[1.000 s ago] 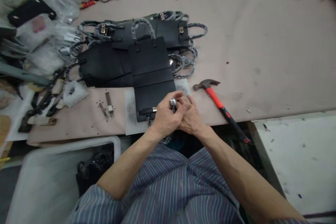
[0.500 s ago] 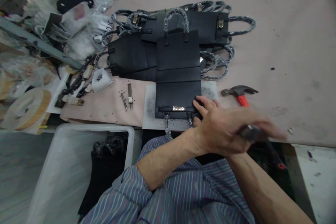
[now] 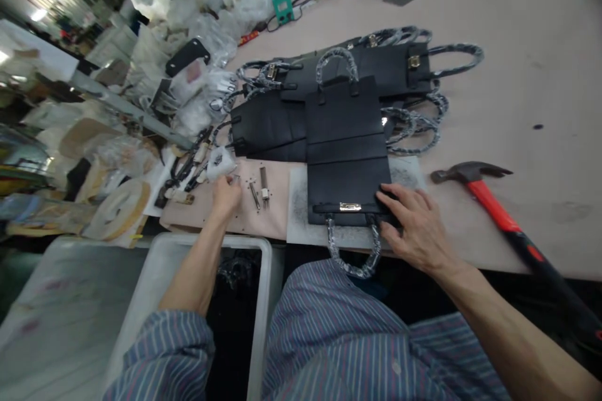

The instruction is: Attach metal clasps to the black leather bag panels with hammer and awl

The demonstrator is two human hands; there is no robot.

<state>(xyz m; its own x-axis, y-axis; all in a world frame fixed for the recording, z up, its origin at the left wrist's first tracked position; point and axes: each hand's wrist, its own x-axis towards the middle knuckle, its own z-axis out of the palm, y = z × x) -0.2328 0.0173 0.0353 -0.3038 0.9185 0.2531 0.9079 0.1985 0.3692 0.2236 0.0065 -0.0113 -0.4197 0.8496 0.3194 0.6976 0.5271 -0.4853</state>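
White packet, left grip newly near.

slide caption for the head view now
Right hand on a black bag, left hand near crumpled white plastic, hammer at right.

There is room to pass between the small tools and the black bag; rightward, the hammer obstructs.

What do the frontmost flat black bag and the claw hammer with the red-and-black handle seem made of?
Frontmost flat black bag: perhaps leather or imitation leather; smooth, nearly matte, straight folds. Claw hammer: likely steel head, dull metallic grey; handle perhaps plastic or rubber, brightly coloured.
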